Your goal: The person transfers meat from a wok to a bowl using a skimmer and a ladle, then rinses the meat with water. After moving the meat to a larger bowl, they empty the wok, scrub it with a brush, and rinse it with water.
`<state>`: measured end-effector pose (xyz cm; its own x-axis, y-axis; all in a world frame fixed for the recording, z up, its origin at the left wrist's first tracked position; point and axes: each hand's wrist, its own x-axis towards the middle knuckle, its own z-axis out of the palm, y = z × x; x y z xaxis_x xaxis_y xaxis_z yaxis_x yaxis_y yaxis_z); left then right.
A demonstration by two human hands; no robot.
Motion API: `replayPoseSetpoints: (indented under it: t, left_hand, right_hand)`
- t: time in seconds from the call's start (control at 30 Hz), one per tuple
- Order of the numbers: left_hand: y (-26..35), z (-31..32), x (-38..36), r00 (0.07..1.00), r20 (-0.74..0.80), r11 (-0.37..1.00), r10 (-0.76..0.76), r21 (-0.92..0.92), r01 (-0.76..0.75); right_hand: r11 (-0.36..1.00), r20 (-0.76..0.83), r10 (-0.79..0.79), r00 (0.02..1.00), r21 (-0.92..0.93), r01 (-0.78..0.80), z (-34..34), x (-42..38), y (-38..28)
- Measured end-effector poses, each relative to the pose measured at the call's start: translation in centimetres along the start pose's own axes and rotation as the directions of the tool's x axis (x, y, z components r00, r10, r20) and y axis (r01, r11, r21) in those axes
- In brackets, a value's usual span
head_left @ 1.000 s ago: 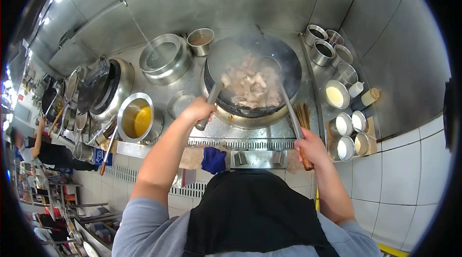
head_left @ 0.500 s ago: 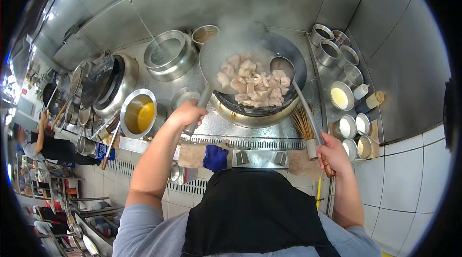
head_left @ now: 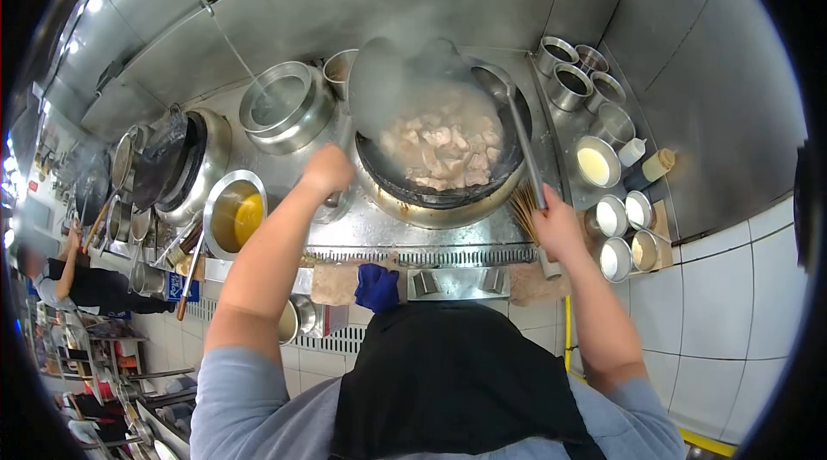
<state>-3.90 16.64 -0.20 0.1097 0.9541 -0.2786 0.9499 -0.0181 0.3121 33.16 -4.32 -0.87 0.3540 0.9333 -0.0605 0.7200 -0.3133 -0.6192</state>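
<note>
My left hand (head_left: 328,171) is closed around the grey handle of a wok (head_left: 372,81), whose rim tilts up at the far left over the burner. Chunks of pale cooked meat (head_left: 444,148) lie in the wok under rising steam, which blurs its far side. In my right hand (head_left: 560,223) is the long handle of a ladle (head_left: 527,146). The ladle's bowl is at the wok's far right edge, apart from the meat. A bamboo brush (head_left: 525,206) stands close by my right hand, partly hidden behind it.
Seasoning containers (head_left: 594,163) line the right side. Left of the wok are a pot of yellow liquid (head_left: 226,240) and a steel water pot (head_left: 301,128). A blue cloth (head_left: 377,286) lies at the front edge. Another person (head_left: 73,275) works at the far left.
The ladle has moved away from the meat to the wok's far right edge, my right hand rising with it. My left hand has moved forward with the wok handle, and the meat has shifted.
</note>
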Motion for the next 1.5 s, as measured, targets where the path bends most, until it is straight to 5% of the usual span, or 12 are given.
replayPoseSetpoints:
  t: [0.1,0.23,0.3,0.37,0.57,0.77,0.97,1.13,1.2,1.33,1.4,1.5]
  left_hand:
    - [2.7,0.4,0.1,0.991,0.131,0.990,0.026,-0.137,-0.008]
    - [4.3,2.3,0.3,0.990,0.111,0.975,0.088,-0.211,-0.063]
    - [4.7,3.3,0.4,0.953,0.303,0.767,0.029,-0.617,0.173]
    - [4.7,4.0,0.2,0.942,0.328,0.698,0.068,-0.690,0.190]
    - [3.5,4.1,-1.1,0.876,0.474,0.397,0.093,-0.824,0.404]
    - [1.0,3.5,-4.8,0.727,0.595,-0.027,0.342,-0.767,0.641]
    - [-0.3,2.8,-7.9,0.810,0.445,-0.043,0.381,-0.867,0.496]
    - [-0.4,1.3,-9.2,0.855,0.368,0.003,0.365,-0.919,0.395]
    - [-0.2,1.3,-9.3,0.852,0.336,-0.056,0.402,-0.920,0.389]
    - [0.4,1.3,-10.2,0.873,0.325,-0.073,0.363,-0.925,0.374]
    - [0.0,1.8,-10.6,0.865,0.320,-0.088,0.386,-0.921,0.380]
    - [-0.2,2.0,-10.8,0.844,0.336,-0.126,0.418,-0.899,0.420]
  right_hand:
    - [0.939,0.158,0.195,0.968,0.254,-0.231,2.0,1.3,-3.5]
    - [0.733,0.367,0.097,0.925,0.603,-0.316,4.6,1.7,-5.2]
    - [0.667,0.421,0.103,0.901,0.643,-0.376,4.6,1.6,-5.9]
    - [0.527,0.516,0.097,0.851,0.699,-0.483,4.3,1.3,-6.6]
    - [0.630,0.569,0.004,0.822,0.637,-0.444,3.3,-1.3,-8.2]
    - [0.686,0.570,-0.057,0.820,0.619,-0.383,0.8,-2.8,-8.6]
    - [0.951,0.297,-0.061,0.953,0.307,-0.035,-3.3,-4.1,-8.7]
    - [0.960,0.135,-0.051,0.989,0.279,0.012,-4.2,-4.7,-7.7]
    - [0.957,-0.023,-0.222,0.975,0.187,0.222,-2.7,-4.5,-6.3]
    - [0.947,-0.029,-0.266,0.964,0.178,0.267,-2.0,-3.5,-4.7]
    - [0.958,0.055,-0.003,0.998,0.288,-0.013,-1.3,-3.6,-5.0]
    - [0.915,0.212,-0.004,0.977,0.395,-0.081,-2.3,-3.8,-5.7]
